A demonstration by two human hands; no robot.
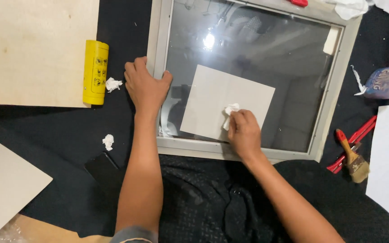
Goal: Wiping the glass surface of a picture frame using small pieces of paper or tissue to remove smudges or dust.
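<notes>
I press a crumpled white tissue [230, 110] with my right hand [245, 133], fingers pinched on it, against the pale square sheet [217, 101] lying flat on the glossy glass of the grey frame [338, 85]. My left hand [145, 85] lies spread, flat on the frame's edge. Wiping looks midway. Nearby lie a yellow roll [95, 72], tissue scraps [112, 84] and a brush [353, 158].

Both forearms bare; grey sleeve edge [133, 234] on left arm; no gloves.

On the dark cloth we see a yellow cylinder [95, 72] beside a pale board [32, 49], two crumpled paper scraps [112, 84], a black phone [103, 168], a wooden-handled brush [353, 156] and a red-handled tool [355, 137].
</notes>
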